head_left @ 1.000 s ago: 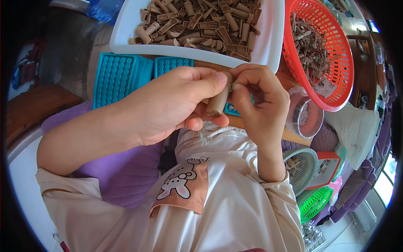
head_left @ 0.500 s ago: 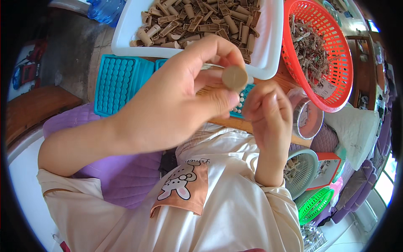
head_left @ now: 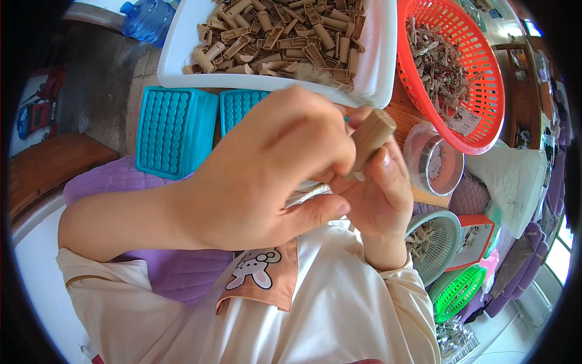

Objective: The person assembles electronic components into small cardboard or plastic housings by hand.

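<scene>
- Filling the bottom of my view, a cream garment (head_left: 339,303) carries a peach patch (head_left: 257,273) with a cartoon rabbit; purple quilted padding (head_left: 188,273) shows to its left.
- I see the left hand (head_left: 276,170) half curled, its back toward me, thumb reaching out below the bent fingers; most fingertips are hidden behind the knuckles, so I cannot tell whether it grips anything.
- I have the right hand (head_left: 376,203) cupped around a brown cylinder (head_left: 374,133), thumb on one side, fingers on the other.
- The cylinder tilts with its upper end to the right, raised just beside the left hand's knuckles and short of the white tub's near right corner.
- By the near right corner of the wooden table (head_left: 407,103) I see a round clear container (head_left: 417,155).
- Lower, off that corner, sit a grey basket (head_left: 445,258) and a green basket (head_left: 461,294).
- Toward the table's left edge stands a teal tray (head_left: 163,130) of round knobs, a second teal tray (head_left: 238,108) beside it.
- Farther back, the white tub (head_left: 267,82) holds a heap of brown pieces (head_left: 297,42).
- Right of it, a red basket (head_left: 495,115) holds dry, twiggy bits (head_left: 433,67).
- Beyond the tub's left edge is a blue bottle (head_left: 145,21).
</scene>
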### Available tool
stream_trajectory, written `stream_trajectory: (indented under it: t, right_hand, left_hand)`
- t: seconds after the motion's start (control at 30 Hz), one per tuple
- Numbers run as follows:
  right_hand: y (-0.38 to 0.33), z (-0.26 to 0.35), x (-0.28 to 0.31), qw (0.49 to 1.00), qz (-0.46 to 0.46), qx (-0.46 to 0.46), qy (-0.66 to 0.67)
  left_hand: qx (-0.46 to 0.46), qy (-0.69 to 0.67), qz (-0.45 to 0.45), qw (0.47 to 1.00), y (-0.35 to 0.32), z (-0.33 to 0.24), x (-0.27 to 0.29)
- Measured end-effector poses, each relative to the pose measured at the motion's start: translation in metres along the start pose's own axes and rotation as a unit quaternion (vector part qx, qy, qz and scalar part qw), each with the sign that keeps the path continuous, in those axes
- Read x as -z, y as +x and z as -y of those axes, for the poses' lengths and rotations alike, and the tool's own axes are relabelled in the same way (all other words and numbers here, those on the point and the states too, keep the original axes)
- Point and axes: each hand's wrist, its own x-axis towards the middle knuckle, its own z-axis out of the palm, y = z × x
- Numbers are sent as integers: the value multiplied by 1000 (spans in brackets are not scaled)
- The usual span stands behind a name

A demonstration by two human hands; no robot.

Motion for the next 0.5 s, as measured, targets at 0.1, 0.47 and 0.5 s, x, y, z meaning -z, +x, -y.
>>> stream_trajectory:
  t: [0.1,0.47,0.5]
  right_hand:
    - [0,5,5,990,67,77,-100]
    - [0,-5,-1,898,118,181,-384]
    - [1,-7,0,898,119,180,-384]
  left_hand:
    - [151,-68,52,985,1,-6,7]
    - [220,-236,115,939,-2,-7,0]
    - [221,-237,114,939,-1,-8,0]
